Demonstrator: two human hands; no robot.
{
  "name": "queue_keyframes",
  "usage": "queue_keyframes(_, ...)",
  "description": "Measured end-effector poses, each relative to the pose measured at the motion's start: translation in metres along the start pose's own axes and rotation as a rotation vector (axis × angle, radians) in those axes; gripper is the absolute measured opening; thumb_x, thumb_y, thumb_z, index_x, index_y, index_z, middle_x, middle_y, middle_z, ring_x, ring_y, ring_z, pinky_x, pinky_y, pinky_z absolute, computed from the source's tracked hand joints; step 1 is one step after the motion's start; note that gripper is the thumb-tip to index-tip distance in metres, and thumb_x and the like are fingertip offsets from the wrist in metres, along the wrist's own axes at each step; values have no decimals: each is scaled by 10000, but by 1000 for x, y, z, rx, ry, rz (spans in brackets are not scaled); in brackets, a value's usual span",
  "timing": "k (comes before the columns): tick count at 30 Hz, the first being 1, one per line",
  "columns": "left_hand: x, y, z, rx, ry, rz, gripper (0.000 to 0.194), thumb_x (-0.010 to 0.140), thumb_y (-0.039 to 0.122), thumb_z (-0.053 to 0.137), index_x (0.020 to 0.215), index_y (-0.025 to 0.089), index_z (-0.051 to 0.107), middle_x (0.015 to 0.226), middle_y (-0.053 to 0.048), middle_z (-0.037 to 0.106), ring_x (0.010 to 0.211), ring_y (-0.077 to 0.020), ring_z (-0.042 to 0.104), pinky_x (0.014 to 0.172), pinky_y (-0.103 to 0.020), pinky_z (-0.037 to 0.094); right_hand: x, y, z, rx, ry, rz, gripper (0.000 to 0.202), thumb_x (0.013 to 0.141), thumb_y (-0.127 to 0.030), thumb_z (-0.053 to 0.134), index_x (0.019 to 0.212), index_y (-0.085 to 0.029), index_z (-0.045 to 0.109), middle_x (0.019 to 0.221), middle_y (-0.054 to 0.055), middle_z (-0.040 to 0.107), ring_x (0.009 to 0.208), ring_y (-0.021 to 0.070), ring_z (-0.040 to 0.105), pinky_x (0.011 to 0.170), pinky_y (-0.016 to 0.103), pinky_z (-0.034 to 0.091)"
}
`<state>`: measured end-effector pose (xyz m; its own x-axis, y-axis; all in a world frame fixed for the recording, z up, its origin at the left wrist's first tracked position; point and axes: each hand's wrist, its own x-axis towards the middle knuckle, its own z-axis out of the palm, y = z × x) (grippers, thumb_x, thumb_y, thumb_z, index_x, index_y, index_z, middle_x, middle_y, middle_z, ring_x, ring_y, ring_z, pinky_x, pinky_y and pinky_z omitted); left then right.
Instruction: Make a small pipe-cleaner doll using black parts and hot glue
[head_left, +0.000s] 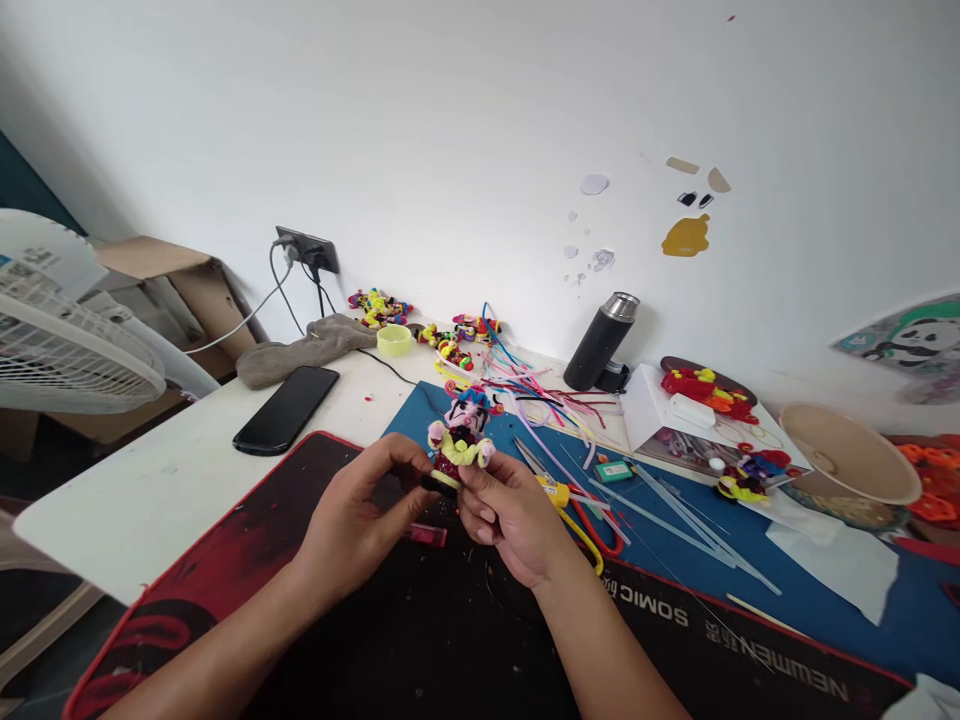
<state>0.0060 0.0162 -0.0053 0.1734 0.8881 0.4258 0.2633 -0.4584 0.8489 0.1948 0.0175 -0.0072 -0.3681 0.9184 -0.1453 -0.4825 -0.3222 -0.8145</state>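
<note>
The left hand (371, 500) and the right hand (506, 510) are pinched on a small fuzzy figurine (463, 440), which is held upright above the dark mat (420, 640). It is judged light, soft and easily bent, best gripped low down. "SOMIC" and "NEWMEN" can be read on the mat.

The figurine (459, 446) looks fuzzy and cloth-like, the phone (285, 410) smooth and glossy, the flask (598, 346) matt with a shiny metal cap (622, 306), the box (217, 318) dull cardboard.
</note>
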Motion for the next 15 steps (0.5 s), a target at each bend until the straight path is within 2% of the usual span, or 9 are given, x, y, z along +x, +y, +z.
queue_keyframes(11,2,2,-1,46,-21,-28,64,901,238,709,897,218,648,865,-21,674,820,-190,652,748,-288,511,1,2,-1,-9,-9,15,382,801,-478,885,874,-195,639,503,-126,375,403,45,287,418,217,150)
queue_keyframes(15,2,2,-1,28,-14,-6,60,893,188,683,940,218,660,887,-26,689,828,-193,666,757,-297,521,2,1,-1,-19,4,7,380,799,-475,886,875,-199,635,508,-128,364,408,46,279,419,217,155)
